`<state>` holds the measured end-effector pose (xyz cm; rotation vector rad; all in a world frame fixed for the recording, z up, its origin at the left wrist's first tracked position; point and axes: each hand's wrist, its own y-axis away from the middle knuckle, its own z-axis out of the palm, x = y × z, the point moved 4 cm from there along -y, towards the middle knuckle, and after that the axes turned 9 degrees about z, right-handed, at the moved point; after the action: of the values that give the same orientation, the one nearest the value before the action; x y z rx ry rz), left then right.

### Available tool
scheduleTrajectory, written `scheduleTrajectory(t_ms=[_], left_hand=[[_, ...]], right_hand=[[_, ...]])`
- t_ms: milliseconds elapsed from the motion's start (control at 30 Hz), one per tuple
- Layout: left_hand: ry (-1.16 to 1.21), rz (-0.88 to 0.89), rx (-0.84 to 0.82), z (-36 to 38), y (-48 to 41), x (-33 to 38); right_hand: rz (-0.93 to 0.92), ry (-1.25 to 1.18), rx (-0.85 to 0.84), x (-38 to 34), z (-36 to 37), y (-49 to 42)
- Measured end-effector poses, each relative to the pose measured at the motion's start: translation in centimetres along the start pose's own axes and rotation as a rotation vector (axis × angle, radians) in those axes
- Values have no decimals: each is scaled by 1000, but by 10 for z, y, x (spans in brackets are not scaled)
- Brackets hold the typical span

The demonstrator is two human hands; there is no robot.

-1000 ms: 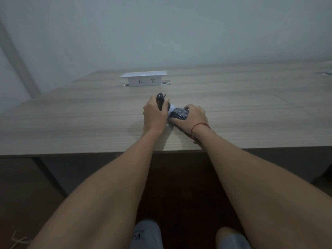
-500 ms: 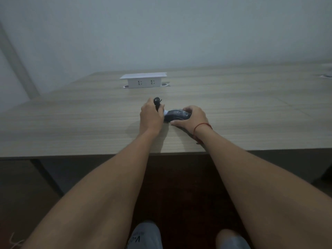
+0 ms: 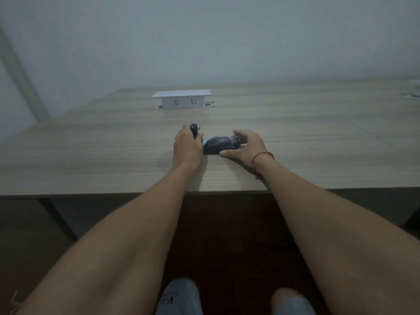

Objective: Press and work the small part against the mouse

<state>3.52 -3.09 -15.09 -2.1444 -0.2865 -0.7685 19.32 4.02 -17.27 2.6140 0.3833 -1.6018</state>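
1. The left hand (image 3: 187,145) has its fingers curled round a small dark rounded object with a glossy top (image 3: 193,129), which sticks up above the knuckles. What the object is cannot be told in the dim light.
2. The right hand (image 3: 246,147) lies spread beside a dark, smooth, dome-shaped plastic computer mouse (image 3: 220,144). Its thumb touches the table just in front of the mouse and its fingers arch loosely over the far end. I judge this a loose cupping, not a firm hold.
3. The mouse sits on the pale wood-grain laminate table (image 3: 91,155), between the 2 hands, near the front edge.
4. Risk: with so loose a hold, a nudge from either hand could send the slick, curved shell sliding over the smooth laminate. The front edge is near, so a slide toward the person could drop it.
5. Risk: the small object is gripped low, with its top exposed. If the left hand knocks against the mouse, it could twist out of the fingers.
6. Risk: the light is poor and both things are dark, so a misjudged reach seems likely.
7. A white boxy plastic socket unit with a flat lid (image 3: 181,100) stands well apart, further back on the table.
8. A thin red string bracelet (image 3: 261,156) circles the right wrist.
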Motion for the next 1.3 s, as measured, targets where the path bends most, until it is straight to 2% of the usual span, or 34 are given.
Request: scheduleTrajectory(t_ms=[167,267,567,733,833,967,1133,1233,1300], left_hand=[[56,-59,75,-1,0,2],[86,-90,40,4,-2,0],[82,48,-52,12,1,4],[95,70,-46,11,3,6],[94,83,-39,11,3,5],[140,94,7,10,0,7],[234,123,195,1,1,16],[202,136,74,10,2,16],[153,64,4,14,0,12]], right_hand=[[-12,11,-11,1,3,-1],[-12,24,-43,2,3,-2],[80,251,-35,-4,3,-8],[96,442,174,-7,6,6],[104,456,222,-7,7,5],[88,330,157,-4,4,1],[67,252,54,-5,5,2],[31,288,45,-9,8,3],[31,283,31,-9,8,2]])
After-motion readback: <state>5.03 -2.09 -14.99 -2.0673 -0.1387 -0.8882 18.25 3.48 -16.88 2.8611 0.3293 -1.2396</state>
